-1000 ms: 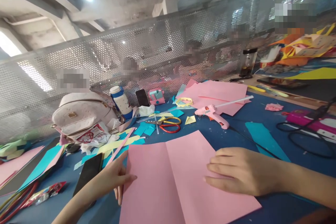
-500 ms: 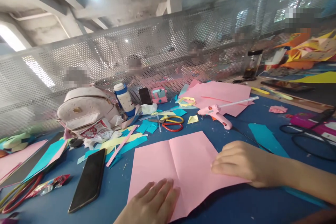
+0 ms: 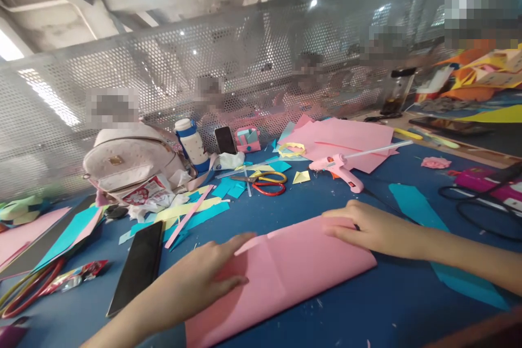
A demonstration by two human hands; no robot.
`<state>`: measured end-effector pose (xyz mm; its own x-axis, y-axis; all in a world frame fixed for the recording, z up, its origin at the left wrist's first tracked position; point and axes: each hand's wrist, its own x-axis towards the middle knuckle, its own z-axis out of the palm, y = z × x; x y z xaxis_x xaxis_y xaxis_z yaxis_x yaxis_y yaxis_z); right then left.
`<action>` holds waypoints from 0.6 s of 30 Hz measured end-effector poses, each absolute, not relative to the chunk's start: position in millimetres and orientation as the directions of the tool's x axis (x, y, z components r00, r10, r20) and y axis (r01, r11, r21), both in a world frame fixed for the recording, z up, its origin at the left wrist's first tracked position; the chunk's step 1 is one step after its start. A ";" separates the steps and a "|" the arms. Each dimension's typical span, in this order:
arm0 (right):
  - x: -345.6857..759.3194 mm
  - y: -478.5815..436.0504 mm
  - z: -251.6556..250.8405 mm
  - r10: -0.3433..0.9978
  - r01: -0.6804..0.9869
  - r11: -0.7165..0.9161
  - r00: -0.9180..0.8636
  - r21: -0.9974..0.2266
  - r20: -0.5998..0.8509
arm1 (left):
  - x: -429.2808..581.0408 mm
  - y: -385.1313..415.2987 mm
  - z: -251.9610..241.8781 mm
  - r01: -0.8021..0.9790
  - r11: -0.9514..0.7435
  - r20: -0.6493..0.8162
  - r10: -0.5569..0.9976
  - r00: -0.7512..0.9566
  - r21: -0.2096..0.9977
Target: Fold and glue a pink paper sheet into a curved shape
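A pink paper sheet [image 3: 285,272] lies folded over on itself on the blue table [image 3: 367,315] in front of me. My left hand [image 3: 204,277] rests on its left part, fingers stretched out flat and pressing the upper layer down. My right hand [image 3: 367,225] holds the sheet's far right corner, fingers curled onto the paper's edge.
A black phone [image 3: 136,266] lies left of the sheet. Behind it are paper scraps, scissors [image 3: 265,182], a pink glue gun [image 3: 338,168], a stack of pink sheets [image 3: 346,138], a bottle [image 3: 191,144] and a white bag [image 3: 130,160]. A perforated metal screen [image 3: 244,65] closes the back; people sit beyond.
The sheet, open and flat before, now lies folded in half. My left hand moved up onto the folded layer and my right hand shifted to the far corner.
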<state>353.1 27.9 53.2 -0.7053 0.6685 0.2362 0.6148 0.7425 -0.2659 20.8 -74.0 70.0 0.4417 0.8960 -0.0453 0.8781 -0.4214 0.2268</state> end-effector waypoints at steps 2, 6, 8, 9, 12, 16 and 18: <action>348.3 32.6 47.2 0.671 0.630 0.734 -0.730 -0.253 0.130 | 31.5 -72.2 58.8 0.864 -0.497 0.089 0.867 0.490 0.084; 345.0 44.4 38.9 0.637 0.624 0.765 -0.770 -0.163 0.042 | 56.6 -77.2 36.2 0.637 -0.745 0.275 0.581 0.766 -0.198; 345.1 51.1 37.3 0.616 0.611 0.781 -0.787 -0.126 0.003 | 62.9 -79.2 23.8 0.569 -0.778 0.266 0.508 0.820 -0.268; 344.7 54.2 36.9 0.613 0.611 0.785 -0.790 -0.107 -0.013 | 64.1 -79.3 17.6 0.563 -0.777 0.262 0.503 0.824 -0.280; 338.0 57.4 36.7 0.597 0.597 0.801 -0.795 -0.036 0.110 | 65.0 -77.6 -0.8 0.605 -0.738 0.313 0.523 0.793 -0.299; 315.4 39.2 36.8 0.325 0.426 0.893 -0.833 0.145 0.447 | 73.1 -76.9 -30.4 0.678 -0.674 0.485 0.506 0.713 -0.293; 303.1 25.6 35.7 0.215 0.289 0.947 -0.895 0.141 0.391 | 80.3 -79.0 -49.6 0.770 -0.606 0.628 0.524 0.575 -0.199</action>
